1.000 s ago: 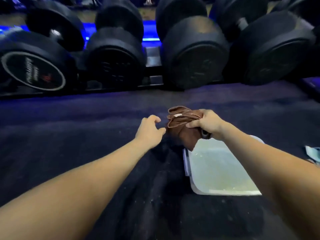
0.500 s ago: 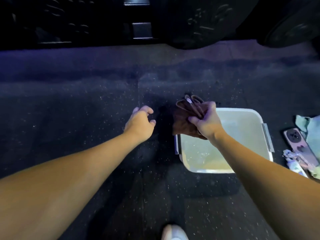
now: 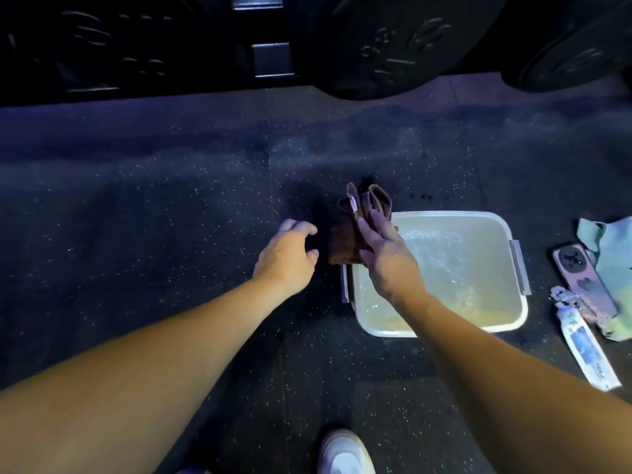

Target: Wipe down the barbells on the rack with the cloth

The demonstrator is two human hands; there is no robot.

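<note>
Step in hand looks like cloth prep, not wiping yet: the right hand (image 3: 383, 254) is holding the folded brown fabric cloth (image 3: 355, 230) over the near-left corner of the white rectangular plastic tub (image 3: 513, 319), fingers lying fairly straight across the cloth with the thumb hidden behind, so the exact grip is hard to tell, but the cloth is hanging from it clear of the floor. The tub is holding cloudy water and sitting on the dark speckled rubber floor (image 3: 171, 217). The left hand (image 3: 290, 254) is hovering just beside the cloth, fingers loosely curled, gripping nothing and not touching it. The black round weight heads (image 3: 393, 46) on the rack are showing only along the top edge, well apart from both hands. To the right, a pink phone (image 3: 581, 278), a white tube (image 3: 581, 350) and a pale green rag (image 3: 612, 258) are lying on the floor. Judging next: either dipping or wringing over the tub, probably with both hands, then raising the cloth to the nearest weight.
</note>
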